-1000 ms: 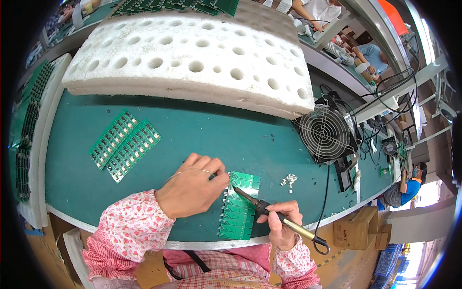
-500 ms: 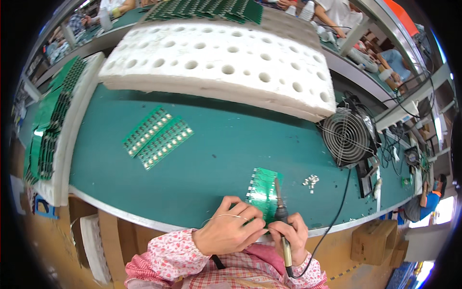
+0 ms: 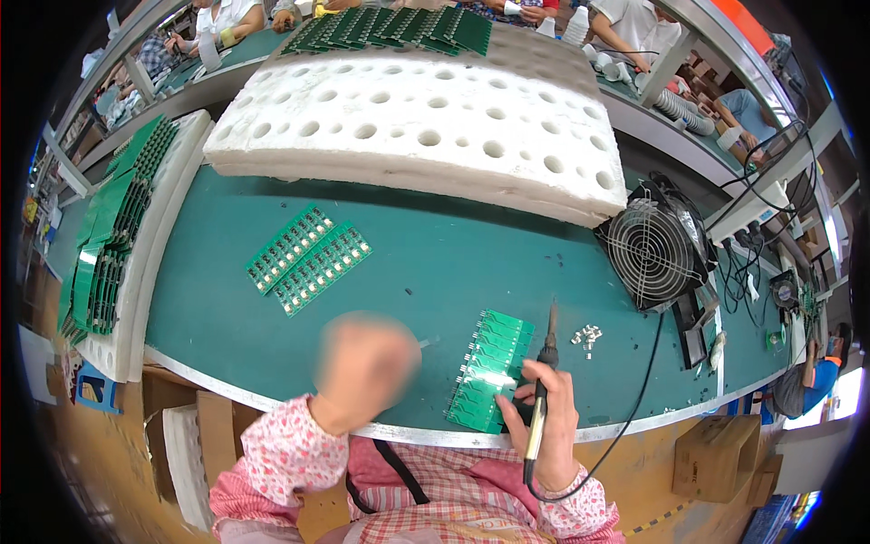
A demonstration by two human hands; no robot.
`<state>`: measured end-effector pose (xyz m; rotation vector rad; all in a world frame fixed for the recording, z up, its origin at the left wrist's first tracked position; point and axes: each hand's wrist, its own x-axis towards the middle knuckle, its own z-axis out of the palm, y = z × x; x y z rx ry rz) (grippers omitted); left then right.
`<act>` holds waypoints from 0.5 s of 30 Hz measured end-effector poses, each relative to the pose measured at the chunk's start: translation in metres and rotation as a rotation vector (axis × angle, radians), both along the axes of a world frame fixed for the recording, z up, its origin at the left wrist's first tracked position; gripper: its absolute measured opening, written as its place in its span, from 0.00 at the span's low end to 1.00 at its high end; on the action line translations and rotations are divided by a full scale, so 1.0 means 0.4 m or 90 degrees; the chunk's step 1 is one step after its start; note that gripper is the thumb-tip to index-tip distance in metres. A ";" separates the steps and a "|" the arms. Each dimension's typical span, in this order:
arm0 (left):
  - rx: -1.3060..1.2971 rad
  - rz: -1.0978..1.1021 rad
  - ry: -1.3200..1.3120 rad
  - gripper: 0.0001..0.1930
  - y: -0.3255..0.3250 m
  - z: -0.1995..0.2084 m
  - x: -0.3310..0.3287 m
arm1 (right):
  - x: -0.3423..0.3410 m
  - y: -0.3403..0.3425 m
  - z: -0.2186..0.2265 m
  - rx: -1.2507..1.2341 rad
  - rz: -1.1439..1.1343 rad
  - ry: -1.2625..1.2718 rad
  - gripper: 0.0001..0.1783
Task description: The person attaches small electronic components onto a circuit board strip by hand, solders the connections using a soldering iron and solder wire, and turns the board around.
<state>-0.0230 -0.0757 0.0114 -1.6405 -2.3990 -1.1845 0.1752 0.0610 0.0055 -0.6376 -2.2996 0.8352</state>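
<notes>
My right hand (image 3: 555, 422) is closed around a soldering iron (image 3: 541, 408), its tip pointing away from me, just right of a green circuit board (image 3: 490, 363). Thumb and fingertips of that hand are by the board's right edge. The board lies at the table's front edge, with small pins along its left side. My left hand (image 3: 370, 367) is smeared by motion left of the board, so its fingers do not show clearly. A faint thin streak beside it is too blurred to name. Small pale metal parts (image 3: 588, 339) lie in a pile right of the iron.
Two populated circuit boards (image 3: 310, 258) lie on the green table (image 3: 435, 263). A white foam block (image 3: 426, 113) with holes spans the back, boards on top. More boards lean on foam (image 3: 168, 236) at left. A fan (image 3: 654, 245) stands at right; the iron's cord (image 3: 639, 399) trails there.
My left hand has moved left, away from the board. The iron has lifted off the board and shifted right in my right hand. More of the board now shows.
</notes>
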 end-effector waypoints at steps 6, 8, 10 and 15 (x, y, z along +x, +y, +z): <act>0.010 -0.021 0.015 0.11 0.084 -0.011 -0.117 | -0.010 0.030 0.013 -0.155 -0.015 0.028 0.31; -0.017 -0.055 0.021 0.11 0.102 -0.014 -0.135 | 0.008 0.047 0.001 -0.145 -0.033 0.031 0.31; -0.048 -0.079 0.021 0.11 0.111 -0.018 -0.144 | 0.025 0.053 0.001 -0.131 -0.044 0.026 0.31; -0.057 -0.067 -0.016 0.09 0.144 0.000 -0.127 | 0.061 0.043 -0.016 -0.059 -0.093 0.084 0.28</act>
